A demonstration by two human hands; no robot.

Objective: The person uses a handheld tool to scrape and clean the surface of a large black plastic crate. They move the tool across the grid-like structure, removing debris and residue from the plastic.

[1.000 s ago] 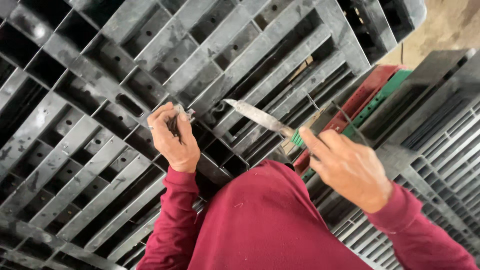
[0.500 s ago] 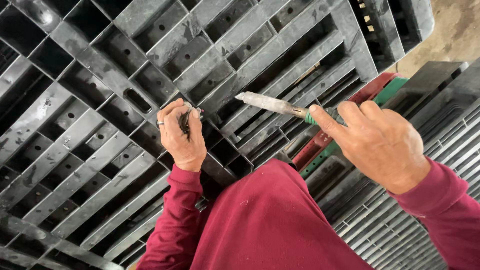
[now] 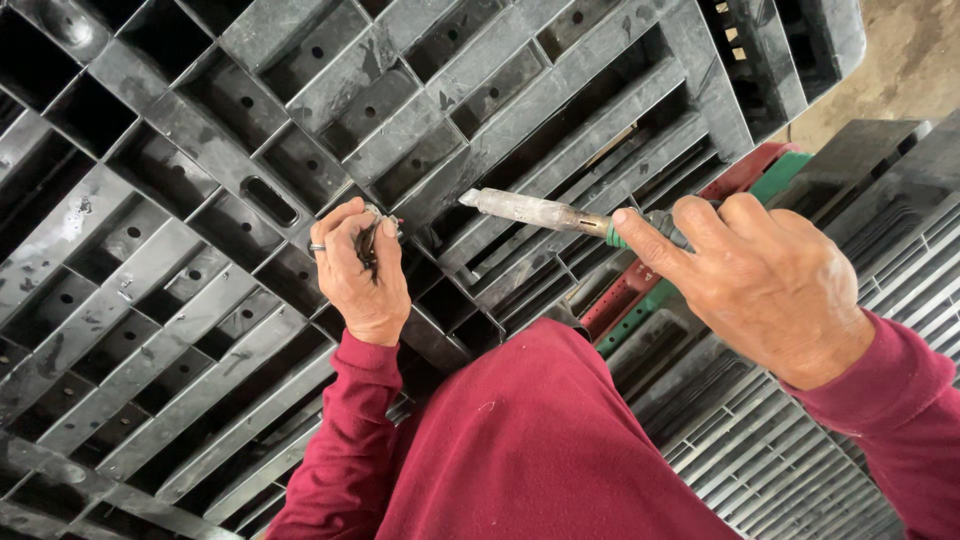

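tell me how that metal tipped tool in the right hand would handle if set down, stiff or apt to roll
The tool looks stiff: its metal shaft runs straight from the right hand. Being round and slim, it would probably roll on a smooth surface. On the ribbed black pallet, the grooves would likely catch it.

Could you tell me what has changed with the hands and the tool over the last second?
The right hand has risen in the picture and levelled the metal-tipped tool: its tip, first slanting up to the left, now lies nearly flat, pointing at the left hand. Nothing was picked up or released. The left hand stays against the dark plastic pallet, pinching a small dark piece, and the right keeps its grip on the green handle.
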